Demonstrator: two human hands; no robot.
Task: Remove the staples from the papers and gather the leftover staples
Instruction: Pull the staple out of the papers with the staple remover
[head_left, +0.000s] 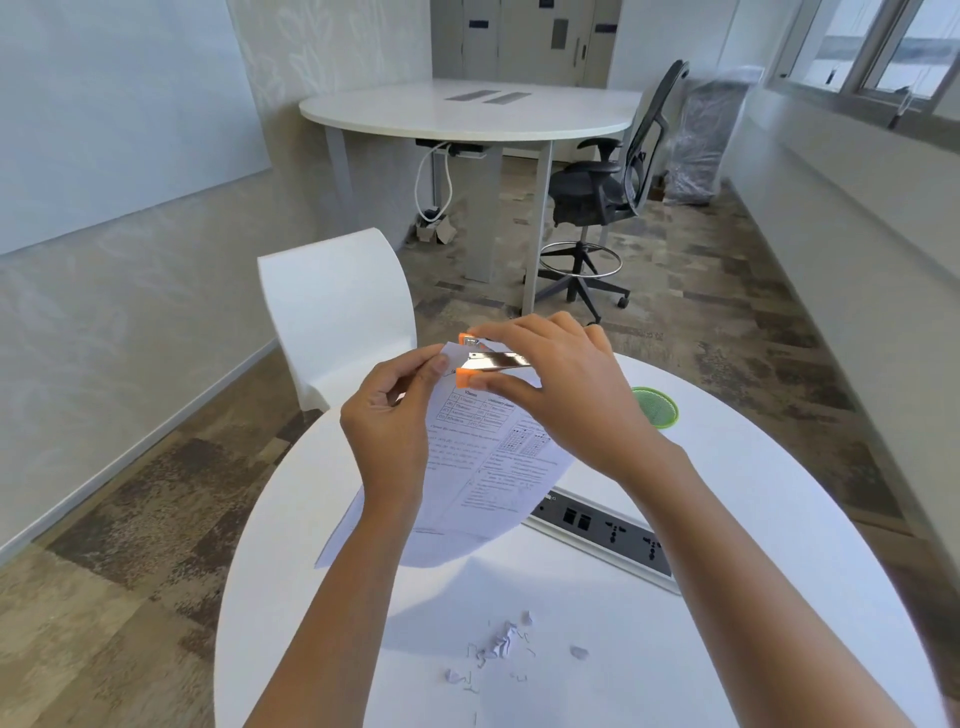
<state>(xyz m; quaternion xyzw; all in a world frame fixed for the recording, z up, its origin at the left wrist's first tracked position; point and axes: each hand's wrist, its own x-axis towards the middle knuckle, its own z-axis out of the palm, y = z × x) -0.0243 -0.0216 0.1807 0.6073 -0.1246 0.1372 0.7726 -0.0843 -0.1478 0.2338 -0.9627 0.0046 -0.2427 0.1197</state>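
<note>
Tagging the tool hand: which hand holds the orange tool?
The right hand: its thumb and fingers pinch the orange tool at the top corner of the papers. The left hand only pinches the papers beside it.

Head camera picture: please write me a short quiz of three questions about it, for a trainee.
1. True or false: the right hand holds the orange and metal tool at the top corner of the papers.
2. Where do the loose staples and paper scraps lie? A. on the papers; B. on the white table, nearer the person than the papers; C. in the right hand.
3. Fill in: the left hand pinches the papers near their top ____.
Key: 1 true; 2 B; 3 corner.
</note>
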